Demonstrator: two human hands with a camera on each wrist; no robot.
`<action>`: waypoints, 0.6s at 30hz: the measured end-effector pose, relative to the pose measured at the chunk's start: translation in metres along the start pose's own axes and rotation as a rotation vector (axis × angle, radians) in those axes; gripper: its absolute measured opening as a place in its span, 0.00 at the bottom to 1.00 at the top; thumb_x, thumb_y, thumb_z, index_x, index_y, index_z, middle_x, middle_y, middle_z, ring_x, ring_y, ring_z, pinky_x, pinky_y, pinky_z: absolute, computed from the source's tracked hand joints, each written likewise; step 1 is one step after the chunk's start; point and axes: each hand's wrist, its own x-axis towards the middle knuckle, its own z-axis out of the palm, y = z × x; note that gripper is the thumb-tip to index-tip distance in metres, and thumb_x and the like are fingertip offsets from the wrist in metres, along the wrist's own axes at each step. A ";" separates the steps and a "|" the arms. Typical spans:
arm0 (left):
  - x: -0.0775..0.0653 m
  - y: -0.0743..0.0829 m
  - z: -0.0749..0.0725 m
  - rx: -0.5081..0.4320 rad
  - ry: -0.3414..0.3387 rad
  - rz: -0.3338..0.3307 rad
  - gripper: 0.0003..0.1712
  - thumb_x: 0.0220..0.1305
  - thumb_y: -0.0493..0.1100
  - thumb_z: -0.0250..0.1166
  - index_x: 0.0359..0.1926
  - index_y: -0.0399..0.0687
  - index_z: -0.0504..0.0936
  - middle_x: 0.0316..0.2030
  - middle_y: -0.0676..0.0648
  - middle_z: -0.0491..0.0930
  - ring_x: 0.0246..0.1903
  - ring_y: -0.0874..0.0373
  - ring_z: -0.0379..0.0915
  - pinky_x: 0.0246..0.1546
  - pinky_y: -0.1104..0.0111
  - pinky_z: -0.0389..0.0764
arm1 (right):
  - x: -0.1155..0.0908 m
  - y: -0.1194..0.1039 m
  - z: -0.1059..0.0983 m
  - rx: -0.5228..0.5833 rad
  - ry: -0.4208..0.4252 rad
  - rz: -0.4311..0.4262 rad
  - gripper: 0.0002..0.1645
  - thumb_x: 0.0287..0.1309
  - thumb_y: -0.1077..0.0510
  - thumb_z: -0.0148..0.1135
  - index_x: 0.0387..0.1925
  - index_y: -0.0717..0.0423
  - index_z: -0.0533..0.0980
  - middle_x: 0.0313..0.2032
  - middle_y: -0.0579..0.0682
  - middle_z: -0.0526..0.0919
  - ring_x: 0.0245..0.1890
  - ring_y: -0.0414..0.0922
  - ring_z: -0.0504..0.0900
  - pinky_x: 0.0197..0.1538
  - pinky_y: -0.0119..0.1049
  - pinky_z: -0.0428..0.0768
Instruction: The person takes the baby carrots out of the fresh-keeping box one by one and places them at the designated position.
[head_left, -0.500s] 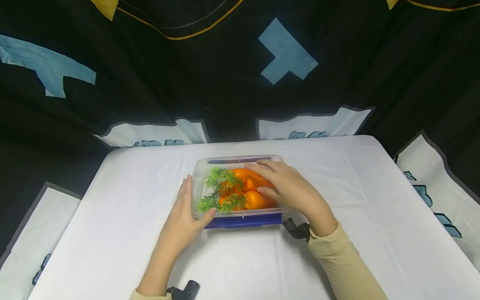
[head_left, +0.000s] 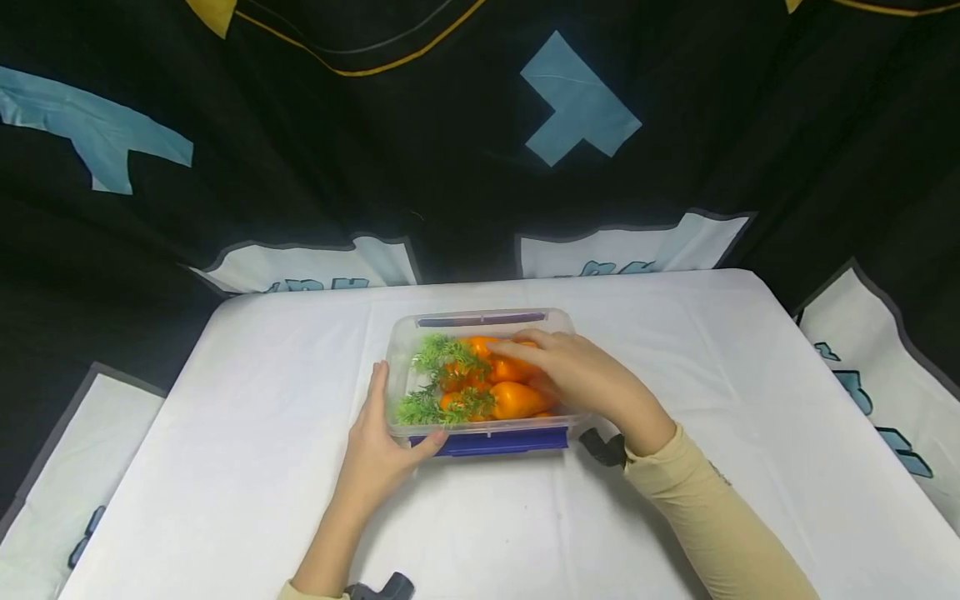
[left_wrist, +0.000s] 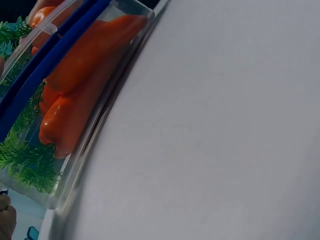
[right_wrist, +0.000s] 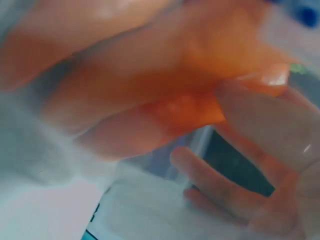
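A clear plastic box (head_left: 400, 358) with blue latches (head_left: 495, 442) on its long sides stands without a lid. Inside lie several orange carrots (head_left: 517, 402), their green leafy tops (head_left: 438, 354) at the left end. My left hand (head_left: 381, 454) steadies the front left corner, fingers straight along the left wall and thumb over the front rim. Over the right end, my right hand (head_left: 588, 375) reaches in with its fingers stretched across the carrots; its thumb is hidden in the head view. Through the box's clear side the left wrist view shows carrots (left_wrist: 75, 70) lying slanted.
The box stands on a table (head_left: 247, 417) covered with a white cloth. Behind the table hangs a black cloth (head_left: 450, 150) with blue, white and yellow patches. Dark straps with camera mounts sit at both wrists, the left mount (head_left: 393, 586) near the front edge of view.
My right hand has shifted slightly right and lower over the carrots, and more of the front carrot shows. The left hand has slid a little down and right, thumb farther along the front rim.
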 end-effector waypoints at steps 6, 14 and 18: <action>-0.001 -0.004 0.007 -0.069 0.030 -0.018 0.70 0.47 0.64 0.76 0.80 0.62 0.40 0.80 0.49 0.44 0.76 0.41 0.48 0.71 0.40 0.59 | 0.003 0.007 0.010 0.031 -0.064 0.013 0.42 0.62 0.66 0.62 0.72 0.31 0.64 0.63 0.48 0.77 0.54 0.51 0.83 0.55 0.47 0.83; -0.004 -0.004 0.013 -0.145 0.067 -0.005 0.69 0.47 0.59 0.78 0.79 0.68 0.39 0.79 0.53 0.43 0.77 0.45 0.46 0.73 0.42 0.56 | 0.010 0.014 0.017 -0.003 -0.057 -0.014 0.36 0.65 0.55 0.64 0.71 0.31 0.65 0.59 0.45 0.79 0.52 0.47 0.83 0.57 0.43 0.83; -0.004 -0.005 0.013 -0.149 0.074 0.006 0.68 0.47 0.58 0.77 0.79 0.66 0.40 0.79 0.53 0.43 0.77 0.45 0.46 0.73 0.41 0.57 | 0.011 0.014 0.018 0.043 -0.046 0.001 0.35 0.66 0.52 0.63 0.72 0.32 0.63 0.54 0.45 0.79 0.48 0.45 0.82 0.55 0.41 0.83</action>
